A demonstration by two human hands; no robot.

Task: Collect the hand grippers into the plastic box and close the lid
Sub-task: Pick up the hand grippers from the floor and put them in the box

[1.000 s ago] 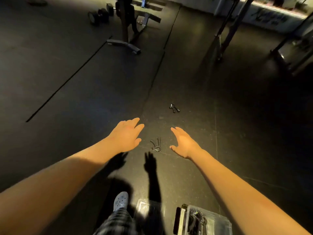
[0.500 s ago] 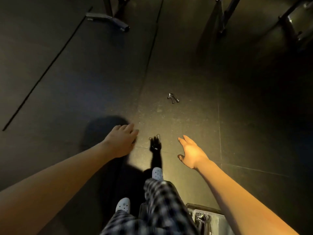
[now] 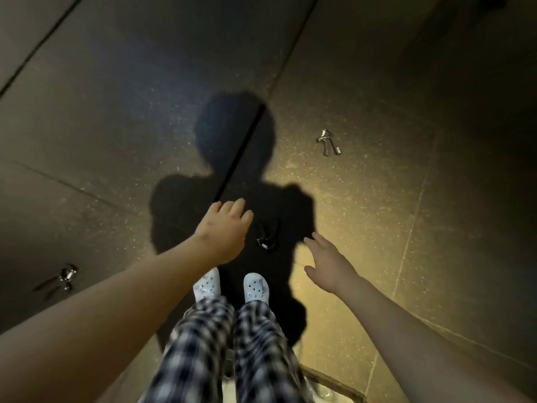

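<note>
A hand gripper lies on the dark floor inside my shadow, just ahead of my feet. My left hand hovers to its left with relaxed fingers, holding nothing. On the gripper's right, my right hand is spread and empty. A second hand gripper lies further out on the lit floor to the right. A third hand gripper lies at the far left. Only a corner of the plastic box shows at the bottom edge, behind my legs.
The floor is dark rubber matting with seams; one seam runs from top right down toward my left hand. My feet in light clogs and checked trousers stand right behind the near gripper.
I have stepped forward and tilted my view down. Both feet now stand behind the near gripper, both hands have closed in beside it, and a gripper at far left has come into view.
</note>
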